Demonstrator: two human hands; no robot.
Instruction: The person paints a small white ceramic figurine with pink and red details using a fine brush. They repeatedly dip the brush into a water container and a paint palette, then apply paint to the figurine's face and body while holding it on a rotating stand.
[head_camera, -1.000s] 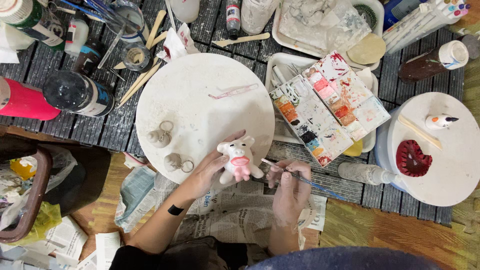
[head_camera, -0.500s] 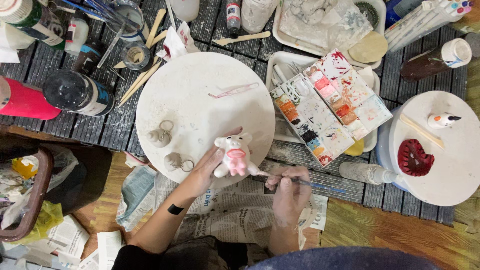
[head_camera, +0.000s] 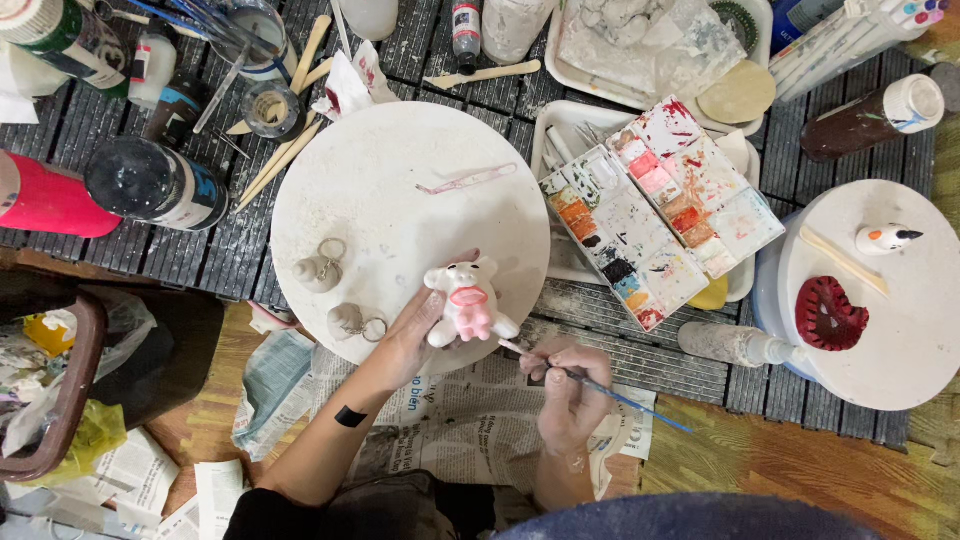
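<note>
Right hand (head_camera: 570, 395) pinches a thin paintbrush (head_camera: 590, 385), its tip now touching the pink-and-white pig figurine (head_camera: 468, 302) (turned since half a second ago) clasped by the left hand (head_camera: 415, 325) over the round white turntable (head_camera: 400, 200).

left hand (head_camera: 415, 335): grip closed, arm extended | right hand (head_camera: 570, 395): pinch grip, fingers curled

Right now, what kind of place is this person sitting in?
Probably a craft or pottery-painting studio. The left hand holds a small pink-and-white clay animal figurine, the right hand a thin blue-handled paintbrush, beside a stained rectangular paint palette.
</note>
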